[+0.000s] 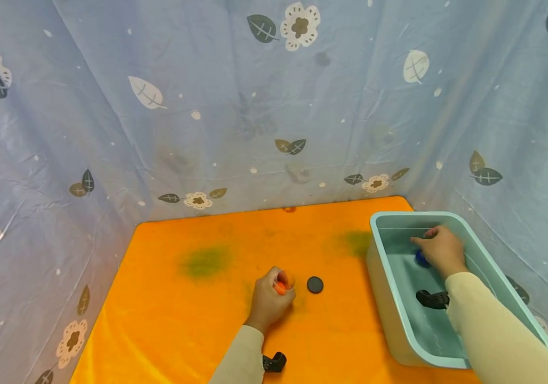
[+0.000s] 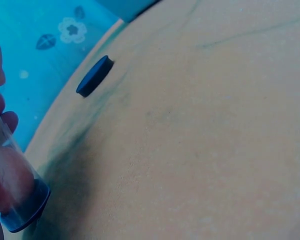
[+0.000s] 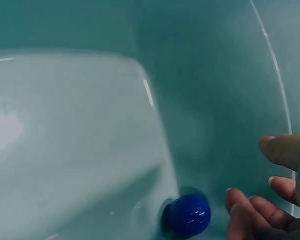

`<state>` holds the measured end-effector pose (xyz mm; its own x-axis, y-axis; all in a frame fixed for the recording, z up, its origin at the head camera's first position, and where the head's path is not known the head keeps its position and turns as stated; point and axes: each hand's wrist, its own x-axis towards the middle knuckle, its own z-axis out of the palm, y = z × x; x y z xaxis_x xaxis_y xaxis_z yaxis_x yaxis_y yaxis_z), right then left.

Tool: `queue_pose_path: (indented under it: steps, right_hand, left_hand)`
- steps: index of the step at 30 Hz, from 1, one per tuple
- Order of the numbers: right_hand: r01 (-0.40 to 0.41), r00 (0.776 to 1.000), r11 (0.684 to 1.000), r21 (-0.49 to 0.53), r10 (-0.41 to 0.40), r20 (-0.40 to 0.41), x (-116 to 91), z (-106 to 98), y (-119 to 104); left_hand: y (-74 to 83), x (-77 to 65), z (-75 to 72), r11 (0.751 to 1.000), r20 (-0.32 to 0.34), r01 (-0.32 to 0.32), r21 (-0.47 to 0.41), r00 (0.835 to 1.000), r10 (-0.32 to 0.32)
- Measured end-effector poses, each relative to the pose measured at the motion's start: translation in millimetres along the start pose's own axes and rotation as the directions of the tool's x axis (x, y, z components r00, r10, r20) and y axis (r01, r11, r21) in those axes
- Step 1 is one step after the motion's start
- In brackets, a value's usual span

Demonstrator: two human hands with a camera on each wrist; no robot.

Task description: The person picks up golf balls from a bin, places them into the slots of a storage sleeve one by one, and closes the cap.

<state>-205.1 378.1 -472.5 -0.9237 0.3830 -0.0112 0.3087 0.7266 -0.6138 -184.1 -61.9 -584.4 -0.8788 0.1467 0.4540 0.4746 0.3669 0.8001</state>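
Observation:
My left hand [image 1: 268, 303] grips a clear tube-like container [image 2: 27, 212] with a dark base, standing on or close over the orange cloth. Inside it an orange ball [image 1: 280, 288] shows through the open top. Just right of the container, a round black lid [image 1: 315, 285] lies flat. Over at the right, my right hand [image 1: 444, 250] reaches down into a pale teal bin [image 1: 390, 269], thumb and fingers apart with nothing between them. Below those fingers a blue ball [image 3: 189, 216] sits on the bin floor near its wall, and the right wrist view shows a gap between them.
An orange cloth [image 1: 173, 309] with greenish stains covers the table. Blue curtains [image 1: 235, 106] with leaf and flower prints hang behind it and on both sides. The bin's tall walls stand along the table's right side.

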Motion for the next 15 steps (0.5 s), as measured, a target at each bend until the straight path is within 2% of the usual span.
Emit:
queue_pose_path:
  steps: [4, 7, 11, 15]
  right_hand:
    - [0.059, 0.997, 0.996, -0.062, -0.056, 0.055, 2.3, 1.6, 6.1]
    - [0.097, 0.987, 0.991, -0.093, -0.084, 0.135, 3.5, 2.8, 9.4]
    - [0.096, 0.961, 0.989, -0.111, -0.063, 0.269, 2.6, 3.8, 11.0]
    - [0.105, 0.935, 0.988, -0.114, -0.059, 0.351, 1.7, 6.8, 12.2]
  left_hand:
    - [-1.0, -0.4, 1.7, 1.0, 0.001, -0.002, 0.007, 1.0, 0.002]
    - [-1.8, -0.7, 2.7, 1.0, -0.004, -0.001, 0.006, 1.0, 0.001]
    - [-3.4, -1.3, 3.4, 1.0, 0.001, 0.0, 0.012, 1.0, 0.0]
    - [-4.3, -1.4, 3.5, 1.0, 0.003, 0.0, 0.019, 1.0, 0.0]
